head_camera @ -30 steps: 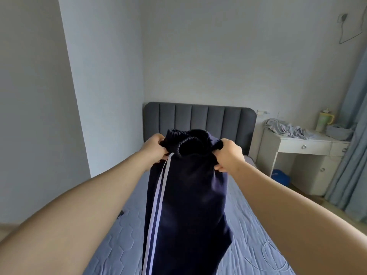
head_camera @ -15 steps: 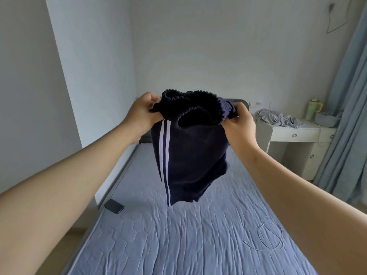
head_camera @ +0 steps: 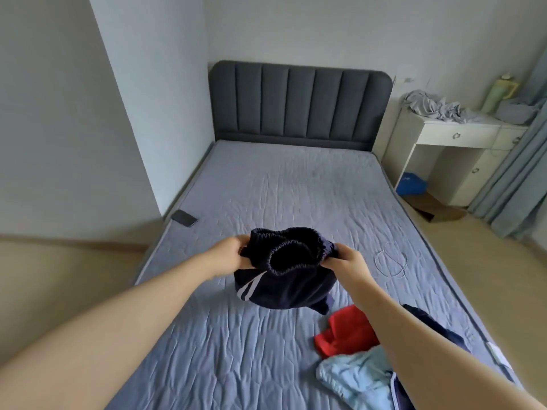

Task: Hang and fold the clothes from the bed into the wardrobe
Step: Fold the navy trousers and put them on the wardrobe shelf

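Observation:
Dark navy track pants [head_camera: 284,279] with white side stripes are bunched low over the middle of the bed [head_camera: 266,187], their lower part touching the blue-grey quilted cover. My left hand [head_camera: 229,255] grips the elastic waistband on its left side and my right hand [head_camera: 346,261] grips it on the right. A red garment [head_camera: 346,332], a light blue garment [head_camera: 355,377] and another dark navy piece [head_camera: 444,332] lie at the bed's near right, partly hidden by my right forearm. No wardrobe is in view.
A black phone [head_camera: 184,218] lies at the bed's left edge and a thin white cable [head_camera: 390,261] on its right side. A white desk [head_camera: 450,134] with crumpled grey cloth [head_camera: 432,106] stands right of the grey headboard [head_camera: 299,102]. Curtains [head_camera: 521,173] hang at far right.
Both hands have come down from chest height with the pants, which now bunch on the bed instead of hanging. My view has tilted down, bringing the other clothes into sight.

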A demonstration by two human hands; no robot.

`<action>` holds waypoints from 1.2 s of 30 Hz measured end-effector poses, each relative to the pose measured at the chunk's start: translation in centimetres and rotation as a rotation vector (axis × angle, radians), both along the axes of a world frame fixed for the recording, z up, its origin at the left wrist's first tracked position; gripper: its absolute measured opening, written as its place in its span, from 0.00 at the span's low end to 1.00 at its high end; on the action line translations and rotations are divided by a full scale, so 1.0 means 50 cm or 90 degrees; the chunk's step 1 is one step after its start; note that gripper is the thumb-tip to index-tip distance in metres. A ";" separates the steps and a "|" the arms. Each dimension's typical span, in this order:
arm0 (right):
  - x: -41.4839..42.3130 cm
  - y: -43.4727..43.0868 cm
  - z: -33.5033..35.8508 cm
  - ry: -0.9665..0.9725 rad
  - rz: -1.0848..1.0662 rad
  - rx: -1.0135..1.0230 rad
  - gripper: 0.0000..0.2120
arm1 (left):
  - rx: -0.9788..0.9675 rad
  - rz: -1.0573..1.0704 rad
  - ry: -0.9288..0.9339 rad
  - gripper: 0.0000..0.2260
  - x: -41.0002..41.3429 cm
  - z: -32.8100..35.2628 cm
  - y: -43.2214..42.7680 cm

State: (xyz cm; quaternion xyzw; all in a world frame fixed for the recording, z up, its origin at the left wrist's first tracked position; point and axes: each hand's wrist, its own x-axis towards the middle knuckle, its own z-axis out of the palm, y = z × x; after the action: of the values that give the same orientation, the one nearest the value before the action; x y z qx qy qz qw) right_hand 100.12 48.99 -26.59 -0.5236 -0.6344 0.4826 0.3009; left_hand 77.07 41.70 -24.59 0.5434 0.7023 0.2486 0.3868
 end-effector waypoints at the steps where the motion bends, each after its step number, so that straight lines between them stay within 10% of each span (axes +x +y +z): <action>1: 0.008 -0.020 -0.026 0.000 0.018 -0.039 0.08 | -0.018 0.015 -0.041 0.17 0.009 -0.029 -0.027; 13: 0.081 -0.199 -0.153 0.018 0.030 -0.258 0.04 | -0.242 0.110 -0.226 0.04 0.097 -0.174 -0.235; 27: -0.039 0.005 -0.352 -0.322 -0.046 -0.102 0.09 | -0.207 0.187 -0.090 0.14 -0.017 -0.399 0.035; 31: -0.121 0.155 -0.415 -0.201 -0.164 -0.114 0.02 | -0.104 0.245 -0.124 0.10 -0.069 -0.468 0.193; 36: -0.169 0.230 -0.520 -0.018 -0.130 -0.201 0.30 | -0.065 0.258 -0.285 0.29 -0.088 -0.571 0.287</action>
State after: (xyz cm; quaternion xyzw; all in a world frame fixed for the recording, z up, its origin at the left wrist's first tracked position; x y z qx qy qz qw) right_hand 91.68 60.48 -52.60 -0.6327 -0.4984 0.5358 0.2535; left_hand 72.69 56.05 -53.14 0.3039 0.7050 0.3985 0.5017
